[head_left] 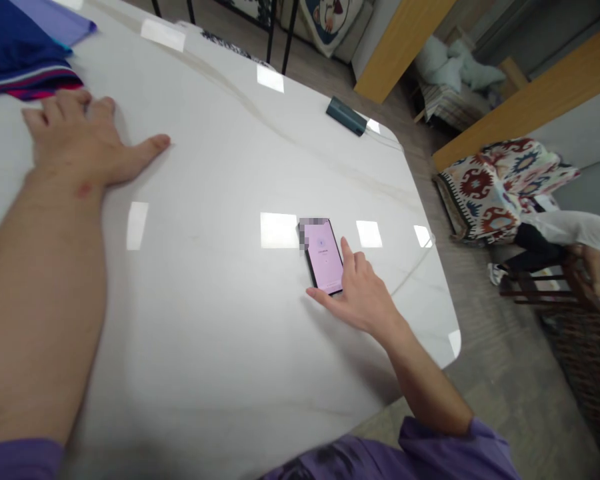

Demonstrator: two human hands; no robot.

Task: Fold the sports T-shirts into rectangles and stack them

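Note:
A smartphone [323,257] with a lit pink screen lies face up on the white marbled table [220,333]. At its lower right edge is my right hand [367,290], thumb and index finger spread apart around the near corner and the other fingers partly curled. Whether a fingertip touches the phone I cannot tell. My left hand [83,133] lies palm down on the table with its fingers spread and its thumb pointing right. Its fingertips reach the edge of a folded dark blue garment [25,50] with striped trim; a lilac cloth [67,23] shows behind that.
A dark teal power-bank-like block [347,116] with a pale cable sits near the far table edge. Beyond the right edge, a person [563,233] sits by a patterned-covered sofa [500,180] and a dark wooden chair [555,290]. Black metal legs [283,33] stand behind the table.

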